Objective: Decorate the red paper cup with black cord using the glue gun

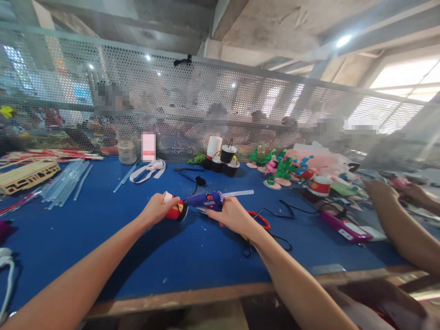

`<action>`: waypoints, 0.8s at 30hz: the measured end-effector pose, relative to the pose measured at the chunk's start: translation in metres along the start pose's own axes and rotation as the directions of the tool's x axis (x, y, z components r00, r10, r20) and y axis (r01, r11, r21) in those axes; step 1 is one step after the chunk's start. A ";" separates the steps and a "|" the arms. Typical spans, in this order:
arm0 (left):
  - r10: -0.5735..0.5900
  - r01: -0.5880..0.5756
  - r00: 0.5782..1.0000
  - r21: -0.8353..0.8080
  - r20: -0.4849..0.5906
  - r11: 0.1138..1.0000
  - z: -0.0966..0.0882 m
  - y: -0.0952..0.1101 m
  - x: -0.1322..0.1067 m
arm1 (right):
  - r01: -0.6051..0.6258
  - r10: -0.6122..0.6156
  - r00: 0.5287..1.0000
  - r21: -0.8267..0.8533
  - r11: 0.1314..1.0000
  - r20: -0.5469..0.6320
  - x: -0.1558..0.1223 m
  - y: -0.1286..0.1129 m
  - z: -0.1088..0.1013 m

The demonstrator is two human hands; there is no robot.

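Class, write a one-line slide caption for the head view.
Over a blue table, the left hand holds a red cup while the right hand points a glue gun at it.

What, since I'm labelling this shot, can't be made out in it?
All in the head view:
Glue gun: its handle and trigger are hidden by the right hand.
Red cup: partly covered by the left hand.
White cord: cut off by the left edge.
Co-worker's near arm: cut off by the right edge.
People beyond the mesh screen: obscured by mesh and blurring.
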State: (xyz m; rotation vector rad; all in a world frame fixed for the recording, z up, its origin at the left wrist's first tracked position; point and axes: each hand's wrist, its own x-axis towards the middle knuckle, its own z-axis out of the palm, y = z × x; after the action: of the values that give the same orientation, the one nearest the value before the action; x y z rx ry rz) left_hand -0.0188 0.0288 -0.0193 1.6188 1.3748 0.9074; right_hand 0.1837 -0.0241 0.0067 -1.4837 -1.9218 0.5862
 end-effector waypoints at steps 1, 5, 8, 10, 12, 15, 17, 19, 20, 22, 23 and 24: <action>0.000 0.000 1.000 -0.006 0.002 1.000 0.000 0.000 0.000 | 0.000 0.000 1.000 0.001 1.000 -0.004 0.001 0.001 0.000; 0.011 -0.011 1.000 0.000 0.005 1.000 0.000 -0.001 0.000 | 0.007 -0.007 1.000 -0.003 1.000 -0.007 0.002 0.003 0.001; 0.028 -0.028 1.000 0.013 0.003 1.000 -0.001 -0.001 0.000 | 0.000 0.000 1.000 -0.008 1.000 0.015 0.002 0.003 0.000; 0.030 -0.030 1.000 0.017 0.002 0.999 -0.001 0.000 0.000 | -0.001 0.002 1.000 -0.017 1.000 0.015 0.001 0.003 -0.001; 0.018 -0.018 1.000 0.019 0.003 1.000 -0.001 0.000 0.000 | -0.005 0.005 1.000 -0.026 1.000 0.001 0.001 0.002 -0.001; 0.008 -0.009 1.000 0.039 0.018 0.999 -0.001 0.001 -0.001 | -0.022 0.022 1.000 -0.028 0.999 0.002 0.002 0.001 -0.001; 0.022 -0.023 0.999 0.063 0.028 0.998 -0.001 0.001 -0.001 | -0.025 0.025 1.000 -0.025 0.999 0.010 0.001 0.001 -0.001; 0.036 -0.038 0.999 0.078 0.029 0.996 -0.001 0.001 0.000 | -0.025 0.026 1.000 -0.014 1.000 0.014 0.001 0.001 -0.001; 0.040 -0.042 0.999 0.082 0.028 0.996 -0.001 0.000 0.000 | -0.028 0.029 1.000 -0.011 1.000 0.013 0.001 0.001 -0.001; 0.041 -0.043 0.999 0.090 0.024 0.995 -0.001 0.000 0.001 | -0.040 0.040 0.999 -0.009 0.999 0.008 0.001 0.001 -0.001; 0.038 -0.040 0.999 0.094 0.022 0.995 -0.001 0.000 0.001 | -0.045 0.046 0.999 -0.009 0.999 0.008 0.001 0.001 -0.001; 0.032 -0.034 0.999 0.097 0.022 0.995 0.000 0.000 0.001 | -0.049 0.049 0.999 -0.007 0.999 0.009 0.001 0.001 -0.001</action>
State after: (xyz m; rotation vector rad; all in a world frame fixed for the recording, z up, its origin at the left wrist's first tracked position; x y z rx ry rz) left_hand -0.0192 0.0298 -0.0193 1.7243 1.4014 0.8521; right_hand 0.1850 -0.0223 0.0065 -1.5387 -1.9004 0.6107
